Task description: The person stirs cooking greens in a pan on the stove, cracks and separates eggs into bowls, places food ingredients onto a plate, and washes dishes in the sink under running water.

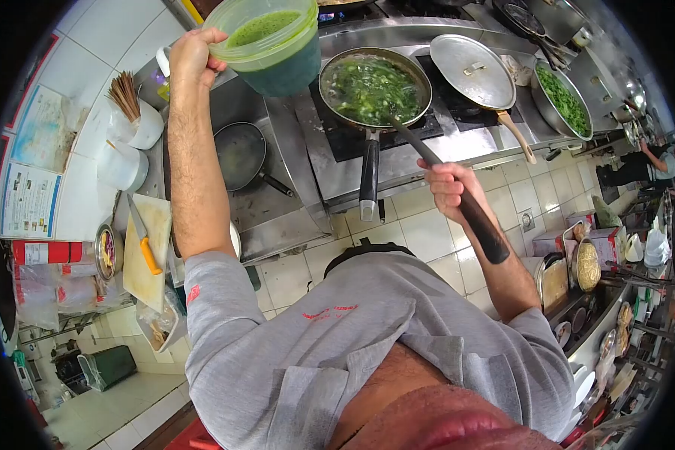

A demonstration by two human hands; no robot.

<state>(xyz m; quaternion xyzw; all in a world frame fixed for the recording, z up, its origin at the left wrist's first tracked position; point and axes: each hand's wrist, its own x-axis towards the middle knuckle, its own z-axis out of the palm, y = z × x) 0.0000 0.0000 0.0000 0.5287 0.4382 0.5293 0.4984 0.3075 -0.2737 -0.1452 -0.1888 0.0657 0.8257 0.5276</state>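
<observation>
My left hand (195, 58) grips the rim of a clear plastic tub (277, 71) that holds a green sauce. The tub is raised to the left of a frying pan (375, 129) on the stove, tilted slightly. Green leafy food in bubbling liquid (371, 86) fills the pan, whose black handle (370, 169) points toward me with neither hand on it. My right hand (450, 193) is closed around the dark handle of a long utensil (481, 225). Its far end dips into the greens, so I cannot tell its kind.
Right of the pan are a metal lid (474, 71) and a bowl of chopped greens (562, 101). An empty dark pan (240, 156) sits in the sink area at left. A knife (144, 232) lies on a cutting board (157, 214). Another person (656, 161) stands far right.
</observation>
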